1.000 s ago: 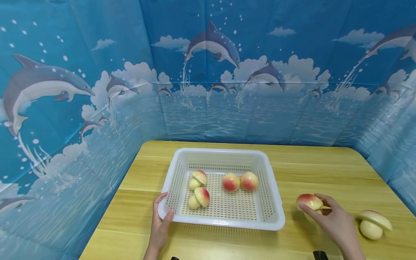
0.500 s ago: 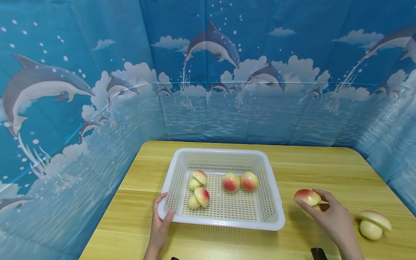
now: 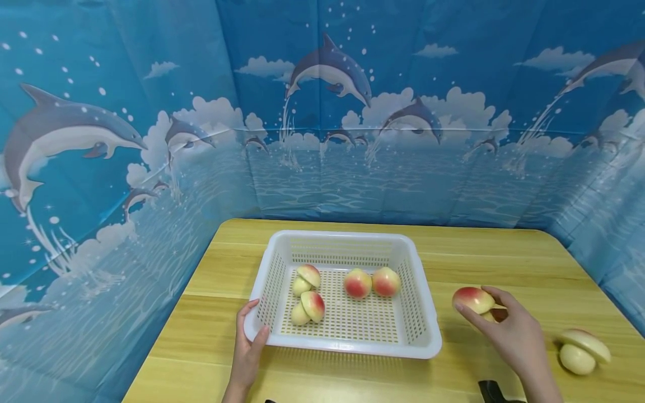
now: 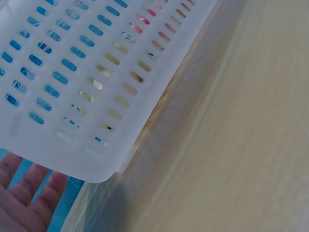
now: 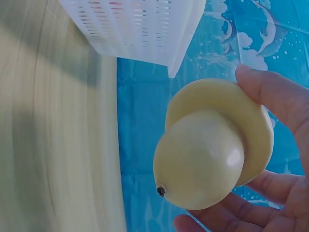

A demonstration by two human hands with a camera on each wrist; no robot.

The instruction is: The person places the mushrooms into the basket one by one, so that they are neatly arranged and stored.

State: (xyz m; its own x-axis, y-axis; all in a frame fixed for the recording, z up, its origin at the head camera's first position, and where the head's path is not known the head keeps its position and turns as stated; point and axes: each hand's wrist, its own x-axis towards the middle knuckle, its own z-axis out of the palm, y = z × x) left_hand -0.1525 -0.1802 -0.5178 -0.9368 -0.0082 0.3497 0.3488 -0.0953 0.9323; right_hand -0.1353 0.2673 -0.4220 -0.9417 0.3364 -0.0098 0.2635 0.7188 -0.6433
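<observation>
My left hand (image 3: 248,351) grips the near left corner of a white perforated plastic basket (image 3: 347,348), thumb over the front rim and a finger at the left side. To the right of the basket, my right hand (image 3: 519,336) holds a mushroom-shaped piece (image 3: 472,299) by its red-and-yellow cap, thumb on one side and fingers on the other. From below, in the right wrist view, the piece shows a smooth, round pale-yellow stem (image 5: 198,159) with a dark tip. Its shadow falls on the table under it.
Inside the basket, two similar mushroom shapes (image 3: 312,305) lie at the left and two red-yellow rounded pieces (image 3: 358,284) sit right of the middle. Another mushroom-shaped piece (image 3: 578,358) lies at the right on the wooden table (image 3: 494,252). A dolphin-print curtain (image 3: 312,184) hangs behind.
My right hand has moved a little left and away from me, carrying the mushroom-shaped piece closer to the basket. The left hand and basket have stayed in place.
</observation>
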